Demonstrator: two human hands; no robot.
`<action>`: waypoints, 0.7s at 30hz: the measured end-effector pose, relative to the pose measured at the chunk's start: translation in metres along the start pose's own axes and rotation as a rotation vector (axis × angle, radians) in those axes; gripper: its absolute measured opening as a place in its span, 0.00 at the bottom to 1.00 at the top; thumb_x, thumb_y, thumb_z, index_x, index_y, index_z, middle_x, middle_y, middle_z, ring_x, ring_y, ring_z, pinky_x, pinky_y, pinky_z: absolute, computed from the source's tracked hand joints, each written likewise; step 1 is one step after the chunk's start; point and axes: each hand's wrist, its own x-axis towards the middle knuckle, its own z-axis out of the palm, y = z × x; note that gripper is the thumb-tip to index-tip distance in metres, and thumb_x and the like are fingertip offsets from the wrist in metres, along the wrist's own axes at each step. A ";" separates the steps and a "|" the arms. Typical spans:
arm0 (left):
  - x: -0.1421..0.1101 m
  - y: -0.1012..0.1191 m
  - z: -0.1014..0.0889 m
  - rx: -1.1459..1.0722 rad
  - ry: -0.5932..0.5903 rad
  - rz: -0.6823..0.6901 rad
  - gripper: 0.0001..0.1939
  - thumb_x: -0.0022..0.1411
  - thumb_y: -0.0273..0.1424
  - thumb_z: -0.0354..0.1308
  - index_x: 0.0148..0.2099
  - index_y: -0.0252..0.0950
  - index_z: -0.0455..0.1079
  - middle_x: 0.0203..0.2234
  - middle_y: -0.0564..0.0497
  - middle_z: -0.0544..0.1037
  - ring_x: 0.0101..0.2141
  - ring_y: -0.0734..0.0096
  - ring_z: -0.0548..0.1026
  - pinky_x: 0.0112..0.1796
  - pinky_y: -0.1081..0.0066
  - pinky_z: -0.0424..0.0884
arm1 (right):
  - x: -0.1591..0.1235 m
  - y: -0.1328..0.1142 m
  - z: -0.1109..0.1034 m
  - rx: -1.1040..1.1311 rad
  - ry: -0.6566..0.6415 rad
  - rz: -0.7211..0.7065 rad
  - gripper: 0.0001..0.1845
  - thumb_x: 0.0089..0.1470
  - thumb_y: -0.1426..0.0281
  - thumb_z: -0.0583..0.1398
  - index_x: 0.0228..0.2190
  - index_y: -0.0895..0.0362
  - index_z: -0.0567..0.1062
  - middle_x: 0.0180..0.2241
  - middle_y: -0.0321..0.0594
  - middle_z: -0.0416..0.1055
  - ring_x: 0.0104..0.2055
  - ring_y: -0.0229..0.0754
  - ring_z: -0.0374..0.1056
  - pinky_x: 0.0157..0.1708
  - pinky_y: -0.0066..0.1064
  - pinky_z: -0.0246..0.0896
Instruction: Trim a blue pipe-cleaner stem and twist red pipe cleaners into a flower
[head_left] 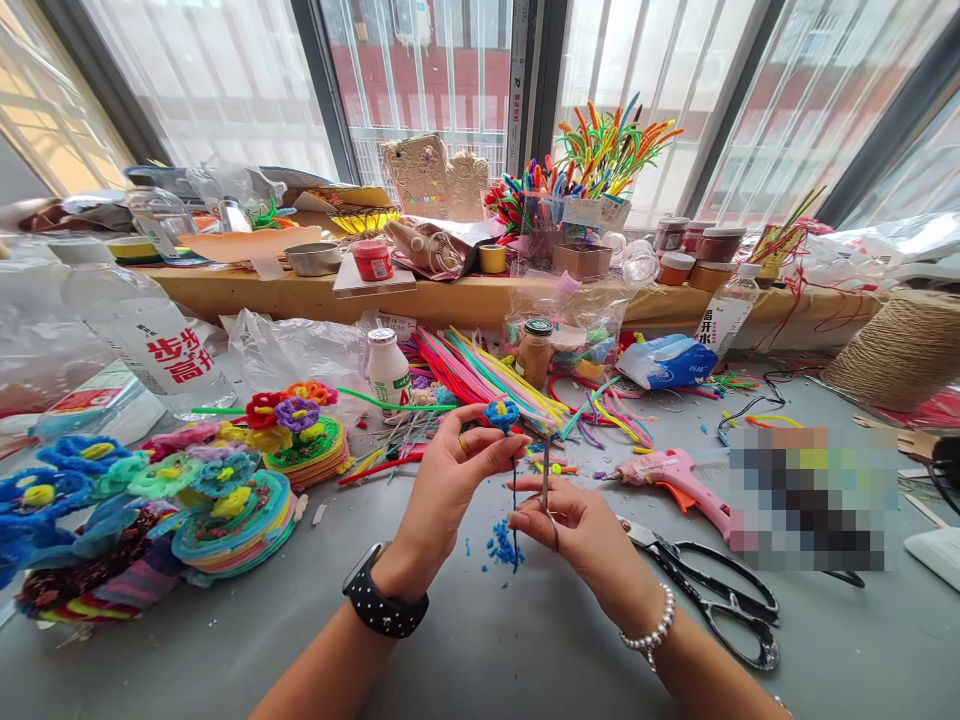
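My left hand point(448, 465) pinches a small blue pipe-cleaner flower point(501, 414) with a yellow centre, just under its head. Its thin dark-blue stem point(514, 500) hangs straight down between my hands. In my right hand point(574, 530) is a pair of small metal scissors point(546, 470), blades pointing up, beside the stem and a little to its right. Whether the blades touch anything cannot be made out. Below, blue fuzz clippings point(502, 543) lie scattered on the grey table point(480, 650).
Finished fuzzy flowers on round layered bases point(240, 525) stand at left. Large black-handled scissors point(712, 590) and a pink glue gun point(686, 480) lie at right. Behind are loose pipe cleaners point(487, 375), a white bottle point(388, 370), a brown jar point(535, 355) and a twine spool point(896, 350).
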 end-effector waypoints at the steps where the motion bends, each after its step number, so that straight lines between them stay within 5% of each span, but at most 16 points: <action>1: -0.001 0.000 0.001 0.005 -0.024 -0.017 0.22 0.45 0.27 0.60 0.43 0.36 0.56 0.23 0.56 0.73 0.30 0.72 0.72 0.33 0.71 0.66 | 0.000 0.000 0.000 0.019 0.010 -0.002 0.13 0.40 0.59 0.60 0.19 0.56 0.75 0.39 0.40 0.68 0.46 0.46 0.59 0.41 0.32 0.56; 12: -0.001 -0.006 0.002 0.030 -0.030 -0.002 0.21 0.44 0.28 0.60 0.41 0.36 0.57 0.24 0.55 0.73 0.29 0.72 0.73 0.34 0.72 0.65 | 0.001 -0.001 0.002 0.081 -0.029 -0.006 0.12 0.38 0.60 0.61 0.16 0.57 0.74 0.36 0.40 0.68 0.45 0.46 0.59 0.41 0.32 0.55; 21: -0.002 -0.004 0.004 0.110 -0.083 -0.046 0.20 0.45 0.29 0.59 0.41 0.35 0.57 0.25 0.52 0.74 0.30 0.70 0.73 0.34 0.70 0.66 | 0.002 0.003 -0.004 0.061 -0.007 -0.069 0.11 0.43 0.61 0.59 0.23 0.56 0.75 0.37 0.38 0.68 0.43 0.43 0.60 0.44 0.32 0.53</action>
